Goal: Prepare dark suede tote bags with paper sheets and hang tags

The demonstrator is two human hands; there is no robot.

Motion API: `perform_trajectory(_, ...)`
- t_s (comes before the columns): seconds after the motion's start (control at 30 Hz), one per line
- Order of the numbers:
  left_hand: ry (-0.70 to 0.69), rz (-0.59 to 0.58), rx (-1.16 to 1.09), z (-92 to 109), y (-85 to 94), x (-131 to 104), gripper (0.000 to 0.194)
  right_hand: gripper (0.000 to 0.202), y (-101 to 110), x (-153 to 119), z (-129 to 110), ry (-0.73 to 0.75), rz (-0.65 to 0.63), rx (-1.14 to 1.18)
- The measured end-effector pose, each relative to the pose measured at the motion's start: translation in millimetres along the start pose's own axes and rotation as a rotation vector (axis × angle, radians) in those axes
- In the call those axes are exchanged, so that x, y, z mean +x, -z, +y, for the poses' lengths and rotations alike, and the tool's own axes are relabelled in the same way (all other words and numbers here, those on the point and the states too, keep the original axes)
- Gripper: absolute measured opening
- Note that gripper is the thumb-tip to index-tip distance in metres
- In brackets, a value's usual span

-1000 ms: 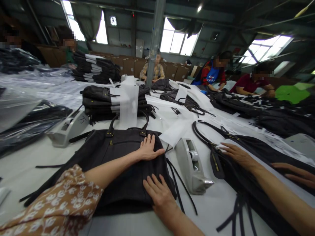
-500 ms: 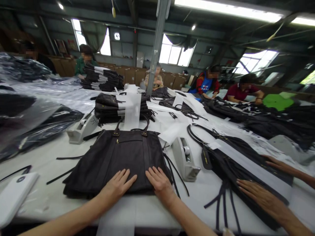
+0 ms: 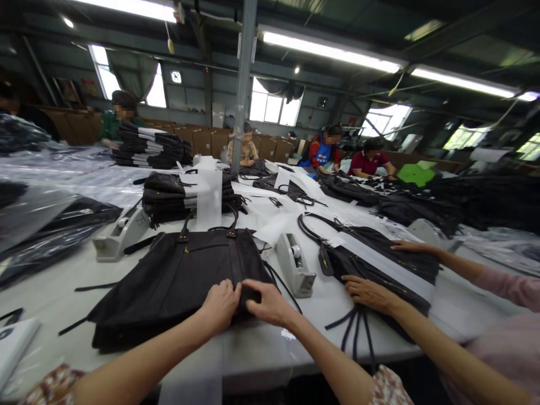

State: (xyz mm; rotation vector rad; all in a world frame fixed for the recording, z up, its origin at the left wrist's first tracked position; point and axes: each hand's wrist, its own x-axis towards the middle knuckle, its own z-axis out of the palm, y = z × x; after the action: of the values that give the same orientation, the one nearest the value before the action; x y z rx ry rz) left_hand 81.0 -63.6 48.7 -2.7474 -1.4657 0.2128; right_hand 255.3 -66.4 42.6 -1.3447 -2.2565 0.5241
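Note:
A dark handbag (image 3: 169, 281) lies flat on the white table in front of me, its two handles pointing away and a short zip near its top. My left hand (image 3: 220, 306) is closed at the bag's lower right part, fingers curled against the fabric. Close beside it, my right hand (image 3: 270, 302) grips the bag near its lower right corner, thumb and forefinger towards the left hand. The fingertips of both hands are partly hidden. A strip of white paper (image 3: 192, 371) hangs over the table's front edge below the bag.
Grey tape dispensers (image 3: 295, 267) stand on both sides of the bag. Behind it is a stack of folded dark bags (image 3: 169, 197) with white paper. At right, a co-worker's hands (image 3: 371, 293) rest on another dark bag (image 3: 379, 259). A metal post (image 3: 244, 84) rises beyond.
My hands have gone from lying flat and apart on the bag to close together, gripping its lower right part. The view has turned right. The co-worker's hands are still on their bag.

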Motion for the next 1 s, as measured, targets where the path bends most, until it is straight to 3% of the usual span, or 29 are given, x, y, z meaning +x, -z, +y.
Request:
perform_trajectory(0.1,-0.027,0.000,-0.010,-0.7,-0.2,3.8,0.071,0.043,19.5,11.5,-4.8,-0.309,0.280,-0.185)
perform_trajectory(0.2,-0.032,0.006,-0.009,-1.9,0.8,4.6,0.064,0.039,14.2,21.7,-0.5,-0.532,0.203,-0.362)
perform_trajectory(0.3,-0.009,0.009,0.005,-0.8,1.0,4.0,0.047,0.025,1.4,26.9,8.2,-0.554,0.148,-0.348)
perform_trajectory(0.4,0.011,0.041,0.017,-1.3,-3.9,1.3,0.054,0.037,-4.2,27.2,18.8,-0.574,0.203,-0.339)
perform_trajectory(0.57,0.034,0.121,0.073,-1.8,-38.5,-10.2,0.060,0.049,-21.4,14.0,32.9,-0.619,0.248,-0.340)
perform_trajectory(0.73,0.125,0.171,0.094,2.2,-74.1,-19.7,0.075,0.040,-33.1,2.0,36.6,-0.485,0.363,-0.325)
perform_trajectory(0.8,0.148,0.155,0.068,2.6,-75.8,-19.5,0.078,0.043,-24.1,7.2,29.6,-0.398,0.379,-0.384)
perform_trajectory(0.9,0.158,0.132,0.024,3.2,-70.6,-17.5,0.078,0.045,-7.6,24.0,11.0,-0.087,0.360,-0.465)
perform_trajectory(1.0,0.164,0.122,-0.004,5.3,-63.9,-15.5,0.073,0.042,-6.2,38.1,-1.6,0.151,0.255,-0.440)
